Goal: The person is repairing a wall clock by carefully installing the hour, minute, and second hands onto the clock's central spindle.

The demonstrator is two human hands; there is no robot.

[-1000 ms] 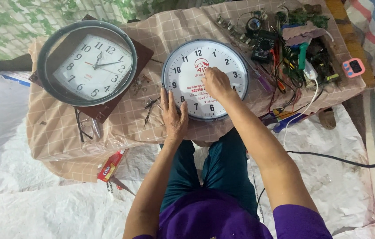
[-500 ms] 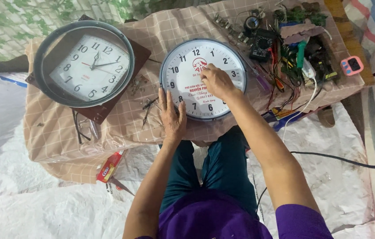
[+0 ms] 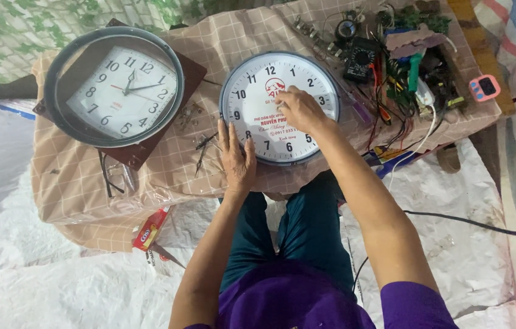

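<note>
Checked beige cloth covered my bench (image 3: pixel 75 183), and everything I worked on lay on top of it. Largest on it was the dark-rimmed wall clock (image 3: pixel 115 85) with a square cream face, resting on a brown board at my far left, well apart from my hands. Nearer the middle lay the round white clock (image 3: pixel 270 85) with a thin silver rim, flat on its back, face up, just in front of my knees.

I judged that clock light for its width, a thin shell that was stiff enough at the rim but fragile across the face, where the clear cover looked smooth and slippery. The rim seemed the safe place to take hold, one hand on each side, never the centre.

My left hand (image 3: pixel 236 158) lay spread and flat, fingers straight, the palm on the cloth and the fingertips touching the clock's lower left edge. My right hand (image 3: pixel 300 111) rested on the face, fingers curled and bunched near the centre; whether they pinched anything I could not tell, since the knuckles hid the tips.

To the right sat a heap of tools and wires (image 3: pixel 404 79). Small metal tweezers (image 3: pixel 203 149) lay just beside my left hand, and a small pink timer (image 3: pixel 484 88) sat at the far right edge.
</note>
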